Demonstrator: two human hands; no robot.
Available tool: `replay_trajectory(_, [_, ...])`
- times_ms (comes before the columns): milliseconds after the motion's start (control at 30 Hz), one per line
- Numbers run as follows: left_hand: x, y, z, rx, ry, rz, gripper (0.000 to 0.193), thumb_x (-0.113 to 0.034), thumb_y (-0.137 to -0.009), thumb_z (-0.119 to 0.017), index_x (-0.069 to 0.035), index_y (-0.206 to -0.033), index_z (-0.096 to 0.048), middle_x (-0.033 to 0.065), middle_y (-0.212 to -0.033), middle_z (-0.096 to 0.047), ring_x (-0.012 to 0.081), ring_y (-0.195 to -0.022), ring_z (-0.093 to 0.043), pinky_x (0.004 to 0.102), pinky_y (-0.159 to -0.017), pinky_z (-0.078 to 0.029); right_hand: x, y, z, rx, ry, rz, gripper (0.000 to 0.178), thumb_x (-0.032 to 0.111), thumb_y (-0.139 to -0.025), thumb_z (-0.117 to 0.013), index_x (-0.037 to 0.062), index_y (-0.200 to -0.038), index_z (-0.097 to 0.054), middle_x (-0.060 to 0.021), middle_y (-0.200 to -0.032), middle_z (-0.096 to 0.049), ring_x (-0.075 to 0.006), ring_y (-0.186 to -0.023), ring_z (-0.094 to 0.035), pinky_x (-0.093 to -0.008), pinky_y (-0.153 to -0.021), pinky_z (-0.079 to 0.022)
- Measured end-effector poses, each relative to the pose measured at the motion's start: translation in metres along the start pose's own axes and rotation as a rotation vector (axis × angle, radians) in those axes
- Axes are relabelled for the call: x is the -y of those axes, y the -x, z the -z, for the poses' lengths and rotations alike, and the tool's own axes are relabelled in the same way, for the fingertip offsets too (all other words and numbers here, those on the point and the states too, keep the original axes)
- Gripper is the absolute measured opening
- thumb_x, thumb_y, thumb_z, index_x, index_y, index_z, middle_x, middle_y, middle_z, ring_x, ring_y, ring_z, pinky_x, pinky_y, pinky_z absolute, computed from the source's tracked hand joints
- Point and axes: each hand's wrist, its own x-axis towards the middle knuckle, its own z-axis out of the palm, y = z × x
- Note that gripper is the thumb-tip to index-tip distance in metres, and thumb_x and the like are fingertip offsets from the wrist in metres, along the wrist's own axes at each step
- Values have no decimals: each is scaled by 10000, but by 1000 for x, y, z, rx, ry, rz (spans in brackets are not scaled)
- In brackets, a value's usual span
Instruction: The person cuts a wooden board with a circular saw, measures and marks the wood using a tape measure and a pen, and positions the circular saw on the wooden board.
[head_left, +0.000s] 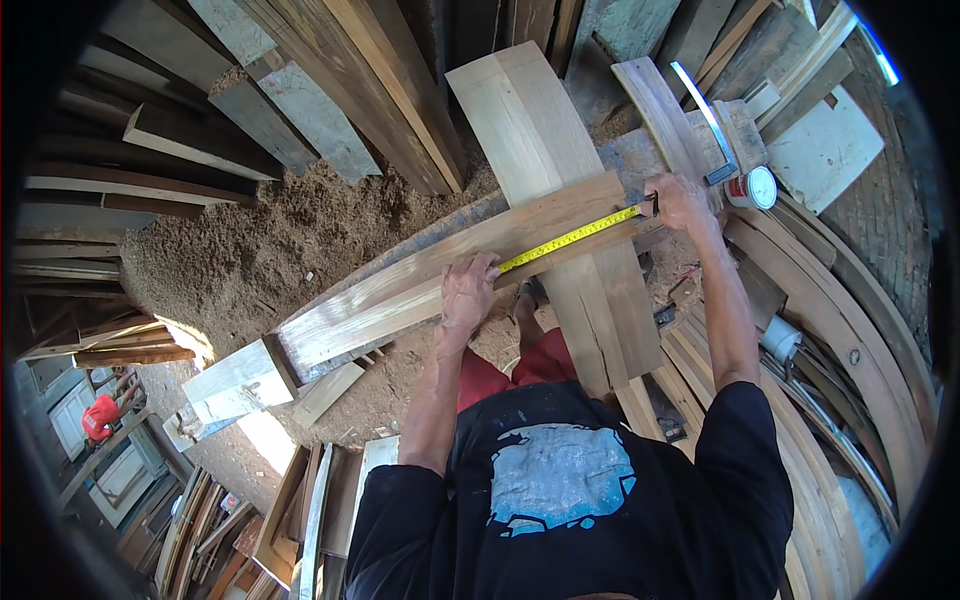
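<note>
A yellow tape measure [570,238] stretches across a long wooden board [400,282]. My left hand [468,298] rests on the board, its fingers closed over the left end of the blade. At the other end my right hand [682,203] is closed around the tape measure's dark case, which is mostly hidden by the fingers. The long board lies across a wide, pale plank [535,115] that runs from the far side toward my body. A crack shows in the wide plank's near part.
A squared wooden block [240,382] sits at the long board's left end. Sawdust [230,240] covers the ground beyond. To the right are a curved wooden piece [660,115], a try square [712,130] and a white tub [752,188]. Stacked planks [830,320] line the right side.
</note>
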Motion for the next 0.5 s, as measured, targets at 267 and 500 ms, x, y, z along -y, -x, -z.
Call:
replay_trajectory(267, [7,3,-16,-197,68,-83,126,-130,-838,-735,-141,-964,-732,58,-913,-693,306,-895,-618,433,-837,-462,3,7,-7,-46,1,0,360,370,-789,-831,99,-1004,-732,-162,-1025,-723,-380,-1026,-675,-483,-865,-530])
replay_trajectory(500, [-6,-1,-25,-219,65,-24,104,-129,-815,-754,-150,-916,-741,41,-926,-686,290,-901,-593,432,-833,-446,-10,6,-12,-66,-5,-26,344,360,-802,-821,98,-1007,-734,-181,-1010,-726,-385,-1012,-682,-487,-856,-531])
